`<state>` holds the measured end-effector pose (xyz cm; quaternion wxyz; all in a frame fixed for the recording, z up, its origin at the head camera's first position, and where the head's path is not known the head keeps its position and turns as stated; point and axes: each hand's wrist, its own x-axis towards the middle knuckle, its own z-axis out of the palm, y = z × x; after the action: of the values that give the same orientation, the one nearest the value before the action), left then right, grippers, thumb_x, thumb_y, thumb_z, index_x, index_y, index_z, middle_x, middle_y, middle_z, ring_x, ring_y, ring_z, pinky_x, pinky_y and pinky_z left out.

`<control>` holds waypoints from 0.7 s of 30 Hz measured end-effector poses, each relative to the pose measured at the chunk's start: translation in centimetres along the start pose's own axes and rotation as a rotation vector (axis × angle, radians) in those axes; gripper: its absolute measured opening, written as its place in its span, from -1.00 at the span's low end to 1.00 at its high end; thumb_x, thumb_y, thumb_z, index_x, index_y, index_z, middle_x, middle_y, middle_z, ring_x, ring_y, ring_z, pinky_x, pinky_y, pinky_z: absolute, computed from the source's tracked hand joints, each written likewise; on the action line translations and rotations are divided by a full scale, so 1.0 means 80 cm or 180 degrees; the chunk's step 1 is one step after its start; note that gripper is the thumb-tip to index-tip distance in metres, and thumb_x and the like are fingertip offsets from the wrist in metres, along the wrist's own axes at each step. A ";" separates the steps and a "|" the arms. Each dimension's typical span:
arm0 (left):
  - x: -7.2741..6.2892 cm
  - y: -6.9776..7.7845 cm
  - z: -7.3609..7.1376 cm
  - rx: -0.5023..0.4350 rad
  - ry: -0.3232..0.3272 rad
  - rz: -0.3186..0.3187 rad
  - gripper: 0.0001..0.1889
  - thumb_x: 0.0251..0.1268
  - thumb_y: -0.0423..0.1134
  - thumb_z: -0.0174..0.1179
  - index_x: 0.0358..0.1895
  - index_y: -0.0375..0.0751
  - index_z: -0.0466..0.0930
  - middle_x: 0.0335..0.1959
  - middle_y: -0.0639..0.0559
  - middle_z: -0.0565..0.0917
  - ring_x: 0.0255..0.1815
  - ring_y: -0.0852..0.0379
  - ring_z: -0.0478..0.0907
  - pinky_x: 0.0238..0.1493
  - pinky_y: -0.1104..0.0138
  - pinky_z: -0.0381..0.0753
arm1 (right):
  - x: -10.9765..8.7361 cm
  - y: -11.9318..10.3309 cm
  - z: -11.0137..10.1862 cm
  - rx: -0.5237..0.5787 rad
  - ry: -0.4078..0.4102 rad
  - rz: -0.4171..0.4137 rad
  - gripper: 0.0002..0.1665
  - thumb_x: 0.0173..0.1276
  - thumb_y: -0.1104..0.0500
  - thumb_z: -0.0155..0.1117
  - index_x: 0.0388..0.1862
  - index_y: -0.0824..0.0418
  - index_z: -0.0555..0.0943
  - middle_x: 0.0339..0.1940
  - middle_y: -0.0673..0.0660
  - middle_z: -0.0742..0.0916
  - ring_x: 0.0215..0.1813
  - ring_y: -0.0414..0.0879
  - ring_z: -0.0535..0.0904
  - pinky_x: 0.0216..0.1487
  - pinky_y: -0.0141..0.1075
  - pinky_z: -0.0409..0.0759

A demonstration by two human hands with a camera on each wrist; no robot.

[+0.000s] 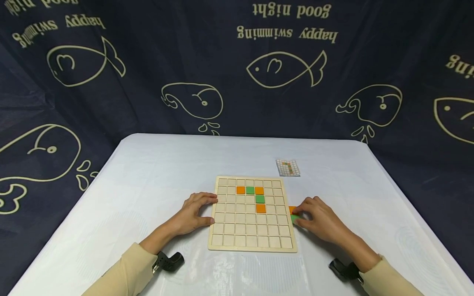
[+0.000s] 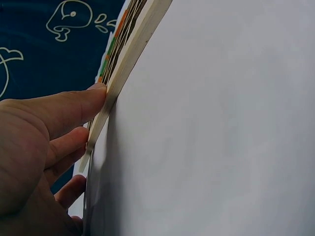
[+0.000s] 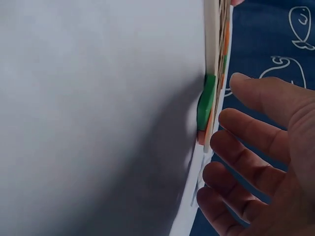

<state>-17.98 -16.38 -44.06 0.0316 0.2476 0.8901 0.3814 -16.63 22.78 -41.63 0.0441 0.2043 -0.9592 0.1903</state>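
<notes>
A square wooden grid board [image 1: 229,228] lies on the table. Orange tiles [image 1: 240,190] and green tiles [image 1: 260,199] sit in some of its cells, forming a row with a short column down from its right end. My left hand [image 1: 193,213] rests at the board's left edge, its thumb [image 2: 93,101] and fingertips against the side. Beside the right edge lie a loose orange tile [image 1: 292,209] and a loose green tile [image 3: 206,103]. Over these two hovers my right hand [image 1: 321,218], fingers apart and thumb spread from them, partly covering the tiles.
Behind the board's right corner lies a small printed card [image 1: 288,168] with a coloured grid pattern. The white table [image 1: 166,160] ends at a dark cloth [image 1: 222,49] with fish and whale drawings. Each wrist wears a black camera [image 1: 168,262].
</notes>
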 end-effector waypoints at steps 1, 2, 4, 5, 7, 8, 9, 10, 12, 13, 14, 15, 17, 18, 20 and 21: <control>0.000 0.000 0.000 -0.0006 -0.0001 -0.0001 -0.42 0.03 -0.21 0.37 0.20 -0.17 0.47 0.32 0.05 0.40 0.34 -0.04 0.20 0.28 -0.05 0.04 | -0.001 0.001 0.001 -0.0005 -0.0008 0.0009 -0.78 0.07 0.10 0.44 -0.25 0.04 0.71 -0.24 -0.11 0.64 -0.19 -0.23 0.39 -0.17 -0.25 0.43; 0.000 0.000 0.000 -0.0010 -0.0002 0.0000 -0.42 0.03 -0.21 0.37 0.20 -0.17 0.47 0.32 0.04 0.39 0.34 -0.04 0.19 0.29 -0.05 0.03 | -0.003 0.001 0.001 -0.0016 -0.0007 0.0015 -0.78 0.07 0.10 0.45 -0.26 0.03 0.71 -0.25 -0.11 0.63 -0.20 -0.24 0.38 -0.18 -0.26 0.43; 0.000 0.000 0.000 -0.0019 -0.0004 -0.0002 -0.42 0.03 -0.22 0.37 0.20 -0.18 0.47 0.32 0.04 0.39 0.35 -0.05 0.19 0.29 -0.06 0.02 | -0.005 0.001 0.002 -0.0034 0.0003 0.0015 -0.78 0.05 0.09 0.46 -0.27 0.03 0.72 -0.26 -0.13 0.63 -0.21 -0.25 0.38 -0.20 -0.28 0.42; 0.000 0.000 0.000 -0.0027 -0.0005 -0.0004 -0.42 0.03 -0.22 0.37 0.20 -0.18 0.47 0.32 0.04 0.39 0.35 -0.06 0.18 0.29 -0.07 0.01 | -0.006 0.001 0.002 -0.0038 0.0015 0.0006 -0.78 0.05 0.09 0.47 -0.27 0.03 0.72 -0.27 -0.13 0.63 -0.21 -0.25 0.37 -0.20 -0.29 0.42; 0.000 0.000 0.000 -0.0042 -0.0007 0.0005 -0.42 0.03 -0.22 0.37 0.20 -0.19 0.47 0.32 0.03 0.39 0.36 -0.08 0.17 0.30 -0.08 0.00 | -0.008 0.002 0.003 -0.0037 0.0029 -0.0001 -0.78 0.04 0.09 0.47 -0.27 0.02 0.72 -0.28 -0.14 0.63 -0.22 -0.26 0.37 -0.21 -0.31 0.41; 0.000 0.000 0.000 -0.0047 -0.0008 0.0007 -0.42 0.03 -0.22 0.37 0.20 -0.19 0.47 0.32 0.02 0.39 0.37 -0.09 0.16 0.30 -0.09 -0.01 | -0.009 0.002 0.003 -0.0034 0.0031 0.0003 -0.78 0.04 0.09 0.47 -0.27 0.01 0.72 -0.28 -0.15 0.62 -0.23 -0.27 0.37 -0.21 -0.32 0.41; 0.000 0.000 0.000 -0.0055 -0.0009 0.0009 -0.42 0.03 -0.22 0.37 0.20 -0.19 0.47 0.32 0.02 0.39 0.38 -0.10 0.15 0.31 -0.10 -0.02 | -0.011 0.003 0.003 -0.0030 0.0028 0.0003 -0.77 0.04 0.09 0.47 -0.27 0.01 0.72 -0.29 -0.15 0.62 -0.23 -0.27 0.37 -0.22 -0.33 0.41; 0.000 0.000 0.000 -0.0061 -0.0008 0.0009 -0.42 0.03 -0.23 0.37 0.20 -0.19 0.47 0.32 0.01 0.39 0.39 -0.11 0.14 0.32 -0.11 -0.04 | -0.012 0.003 0.002 -0.0024 0.0023 0.0010 -0.77 0.04 0.09 0.47 -0.27 0.01 0.72 -0.29 -0.16 0.62 -0.23 -0.27 0.37 -0.23 -0.34 0.40; 0.000 0.000 0.000 -0.0075 -0.0007 0.0005 -0.42 0.03 -0.23 0.37 0.20 -0.19 0.47 0.32 0.01 0.39 0.40 -0.12 0.12 0.34 -0.13 -0.07 | -0.015 0.004 0.002 -0.0014 0.0014 0.0019 -0.78 0.04 0.09 0.47 -0.27 0.01 0.72 -0.30 -0.16 0.62 -0.24 -0.28 0.37 -0.23 -0.35 0.40; 0.000 0.000 0.000 -0.0072 -0.0010 -0.0001 -0.42 0.03 -0.22 0.37 0.20 -0.18 0.47 0.32 0.02 0.39 0.40 -0.12 0.13 0.33 -0.12 -0.06 | -0.017 0.005 0.002 -0.0007 0.0009 0.0024 -0.78 0.04 0.09 0.47 -0.27 0.01 0.72 -0.30 -0.17 0.61 -0.24 -0.28 0.36 -0.24 -0.35 0.40; 0.000 -0.001 0.001 -0.0073 -0.0009 -0.0005 -0.42 0.03 -0.22 0.37 0.20 -0.18 0.47 0.32 0.02 0.39 0.41 -0.12 0.12 0.34 -0.13 -0.07 | -0.019 0.005 0.002 -0.0003 0.0009 0.0023 -0.78 0.04 0.09 0.47 -0.27 0.00 0.72 -0.31 -0.17 0.61 -0.24 -0.28 0.36 -0.24 -0.36 0.40; 0.000 -0.001 0.001 -0.0071 -0.0010 -0.0007 -0.42 0.03 -0.22 0.37 0.20 -0.18 0.47 0.32 0.03 0.39 0.42 -0.12 0.11 0.36 -0.14 -0.09 | -0.021 0.005 0.002 0.0002 0.0018 0.0018 -0.78 0.04 0.09 0.47 -0.27 0.00 0.72 -0.31 -0.18 0.60 -0.24 -0.29 0.36 -0.24 -0.36 0.41; 0.000 -0.002 0.001 -0.0064 -0.0017 -0.0018 -0.42 0.04 -0.21 0.37 0.20 -0.17 0.47 0.32 0.03 0.38 0.41 -0.11 0.12 0.35 -0.13 -0.07 | -0.024 0.006 0.002 0.0008 0.0054 0.0006 -0.78 0.03 0.10 0.48 -0.28 -0.01 0.72 -0.31 -0.20 0.60 -0.25 -0.30 0.36 -0.24 -0.37 0.42; 0.000 -0.002 0.001 -0.0057 -0.0018 -0.0017 -0.42 0.04 -0.21 0.37 0.20 -0.17 0.47 0.33 0.04 0.38 0.40 -0.10 0.13 0.35 -0.12 -0.06 | -0.025 0.006 0.002 0.0000 0.0071 0.0008 -0.77 0.03 0.10 0.48 -0.27 -0.01 0.71 -0.32 -0.20 0.60 -0.25 -0.31 0.36 -0.23 -0.37 0.42; 0.000 -0.003 0.001 -0.0053 -0.0020 -0.0016 -0.42 0.04 -0.20 0.37 0.20 -0.16 0.47 0.33 0.04 0.38 0.39 -0.08 0.14 0.34 -0.11 -0.04 | -0.026 0.007 0.002 0.0006 0.0103 0.0003 -0.76 0.03 0.10 0.48 -0.26 0.00 0.71 -0.32 -0.20 0.60 -0.25 -0.31 0.36 -0.24 -0.38 0.42; 0.000 -0.003 0.001 -0.0052 -0.0021 -0.0018 -0.43 0.04 -0.20 0.37 0.20 -0.16 0.47 0.33 0.05 0.38 0.38 -0.07 0.15 0.33 -0.09 -0.02 | -0.027 0.007 0.003 0.0001 0.0122 0.0001 -0.75 0.02 0.10 0.49 -0.25 0.01 0.71 -0.32 -0.20 0.60 -0.25 -0.31 0.36 -0.24 -0.38 0.42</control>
<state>-18.07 -16.45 -44.28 0.0377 0.2461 0.8875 0.3877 -14.91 23.96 -42.38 0.0624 0.2005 -0.9582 0.1943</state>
